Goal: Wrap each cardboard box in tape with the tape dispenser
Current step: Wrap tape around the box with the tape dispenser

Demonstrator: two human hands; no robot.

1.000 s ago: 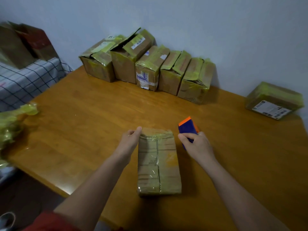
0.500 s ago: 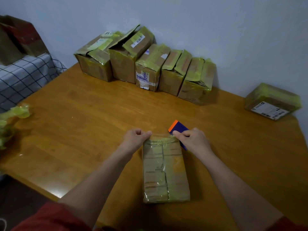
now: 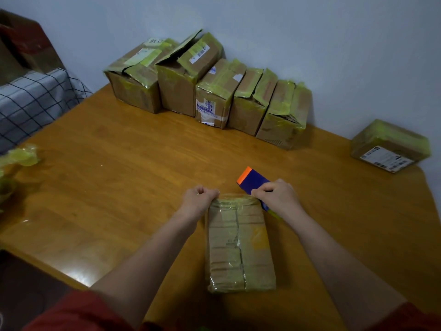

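A flat cardboard box point(image 3: 239, 244) covered in shiny yellowish tape lies lengthwise on the wooden table point(image 3: 119, 175) in front of me. My left hand point(image 3: 199, 199) is curled at the box's far left corner, fingers pinching the tape or edge there. My right hand point(image 3: 276, 195) grips the blue tape dispenser point(image 3: 253, 180) with its orange end, held at the box's far right corner. Most of the dispenser is hidden under that hand.
Several taped boxes point(image 3: 210, 87) stand in a row against the back wall. One more taped box point(image 3: 389, 146) lies at the far right. Crumpled yellow tape point(image 3: 16, 161) sits at the table's left edge, beside a checked cloth point(image 3: 35, 101).
My left hand has curled onto the box's far left corner. My right hand brought the dispenser left, up against the far right corner. The camera view shifted slightly.
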